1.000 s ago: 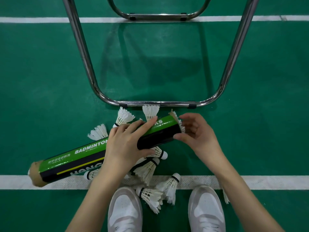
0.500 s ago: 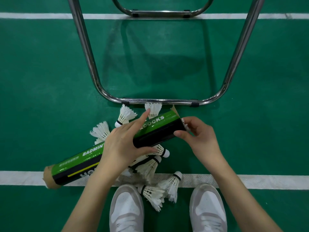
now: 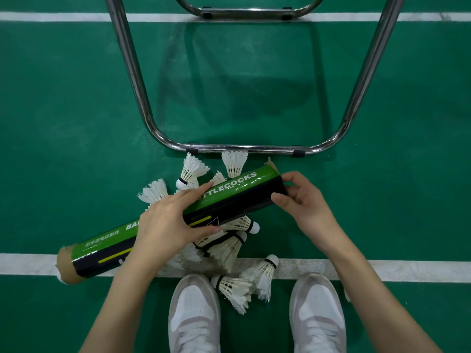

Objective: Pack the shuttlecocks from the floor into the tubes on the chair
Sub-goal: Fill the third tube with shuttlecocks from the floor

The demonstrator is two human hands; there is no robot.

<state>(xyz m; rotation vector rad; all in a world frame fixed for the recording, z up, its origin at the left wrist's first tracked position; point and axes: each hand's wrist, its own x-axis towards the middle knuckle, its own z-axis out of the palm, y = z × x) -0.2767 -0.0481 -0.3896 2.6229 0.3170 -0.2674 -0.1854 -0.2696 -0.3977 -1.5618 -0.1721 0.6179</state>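
Observation:
A long green and black shuttlecock tube lies slanted in the air above the floor, its brown cardboard end low at the left. My left hand grips the tube around its middle. My right hand holds the tube's upper right end, thumb and fingers curled at the rim; whatever sits at the mouth is hidden. Several white feather shuttlecocks lie in a loose pile on the green floor under the tube, with two more between my shoes.
The chrome chair frame stands just beyond the pile, its front bar on the floor. A white court line runs across below the hands. My two white shoes stand at the bottom edge.
The tube has slid up and to the right through my left hand, showing more of its lettering. My right hand stays at the tube's end, fingers drawn closer to the rim.

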